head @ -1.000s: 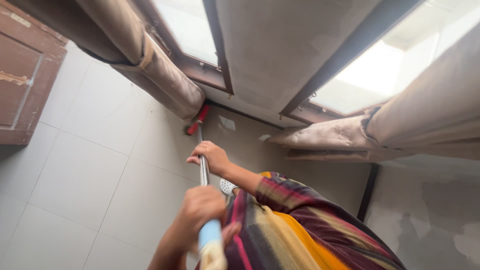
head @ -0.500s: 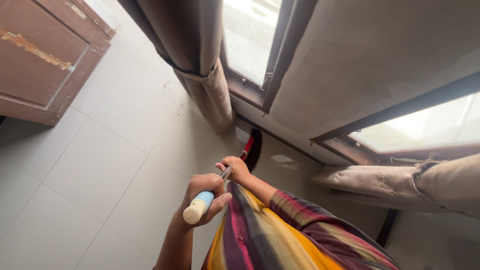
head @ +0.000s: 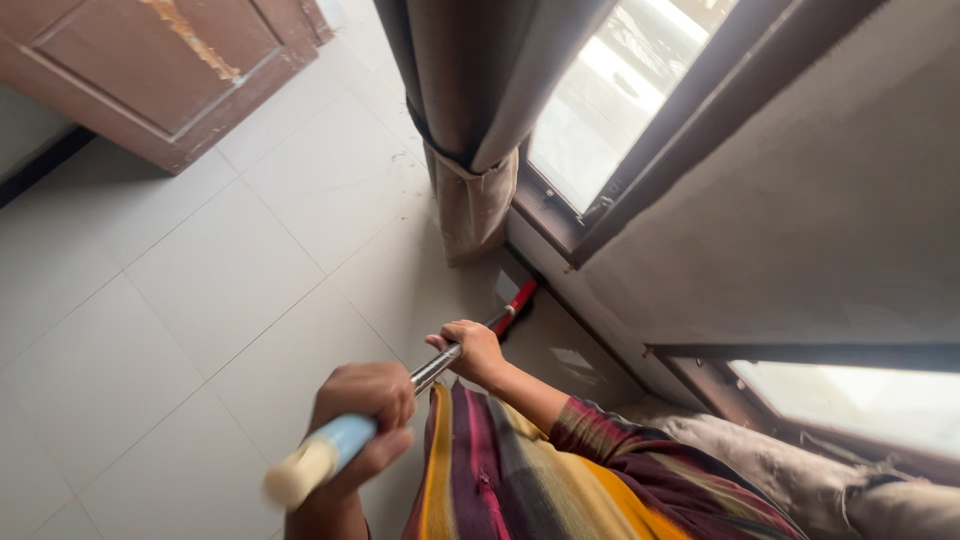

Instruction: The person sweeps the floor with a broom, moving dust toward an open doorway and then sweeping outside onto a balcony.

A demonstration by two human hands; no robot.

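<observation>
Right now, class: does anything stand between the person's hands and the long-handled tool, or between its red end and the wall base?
Nothing visible. The left hand and right hand both grip the handle directly. Its red end lies by the wall base; the curtain hangs just beside it.

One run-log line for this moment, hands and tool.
left hand: grips blue handle end | right hand: grips metal shaft | mop pole: angled down to tiled floor | red end: by wall base, near curtain

I see both hands gripping the broom (head: 440, 365): left hand (head: 362, 412) at six o'clock, right hand (head: 472, 350) just beyond, toward the curtain (head: 470, 130) at twelve.
</observation>
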